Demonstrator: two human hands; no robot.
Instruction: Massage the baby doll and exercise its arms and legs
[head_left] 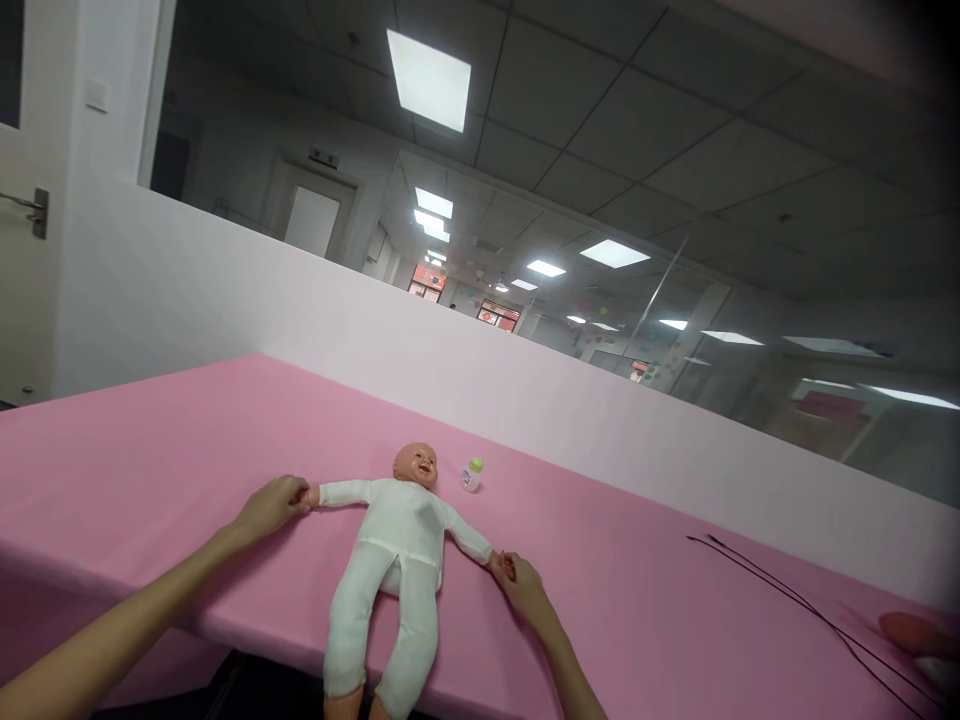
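Note:
A baby doll (405, 525) in a white long-sleeved top and white trousers lies on its back on the pink-covered table (615, 580), arms spread wide. Its legs reach over the near edge. My left hand (274, 507) is closed around the doll's hand on the left side of the view. On the other side, my right hand (521, 585) grips the doll's other hand, with small doll fingers showing between mine. Close to the doll's head stands a small clear bottle (472, 475) with a green cap, touched by neither hand.
Two thin black cords (787, 590) run across the table at the right. Beyond them, a blurred orange-brown and white object (919, 640) lies at the right edge. A white wall (420, 350) with a large window above borders the table's far side. A door (30, 250) stands at the left.

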